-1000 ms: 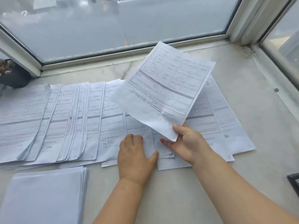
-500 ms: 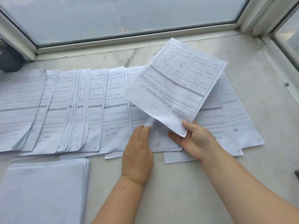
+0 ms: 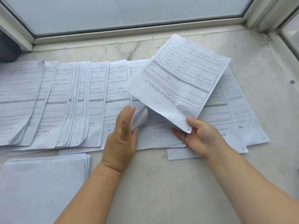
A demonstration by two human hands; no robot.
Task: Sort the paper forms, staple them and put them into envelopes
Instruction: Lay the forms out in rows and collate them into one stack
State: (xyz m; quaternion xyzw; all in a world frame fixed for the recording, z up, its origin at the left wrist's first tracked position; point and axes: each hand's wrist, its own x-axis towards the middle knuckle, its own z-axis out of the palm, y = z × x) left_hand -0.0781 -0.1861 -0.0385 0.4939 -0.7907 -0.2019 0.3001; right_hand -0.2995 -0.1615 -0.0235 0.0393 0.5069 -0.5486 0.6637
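Observation:
Printed paper forms (image 3: 68,102) lie fanned in overlapping piles across a pale stone sill (image 3: 161,183). My right hand (image 3: 199,138) pinches the bottom corner of one form (image 3: 179,81) and holds it tilted above the piles on the right. My left hand (image 3: 124,136) grips the lifted, curled corner of a sheet (image 3: 140,117) in the middle pile, thumb under it and fingers on top. More forms (image 3: 234,113) spread out to the right under the raised one.
A stack of blank-side-up sheets (image 3: 40,188) sits at the near left. Window frames (image 3: 129,32) border the sill at the back and right. A dark object (image 3: 8,50) sits at the far left corner. Bare sill lies between my forearms.
My left hand went from lying flat on the middle pile to lifting a sheet's corner. The held form moved slightly right and lower in view as my head shifted.

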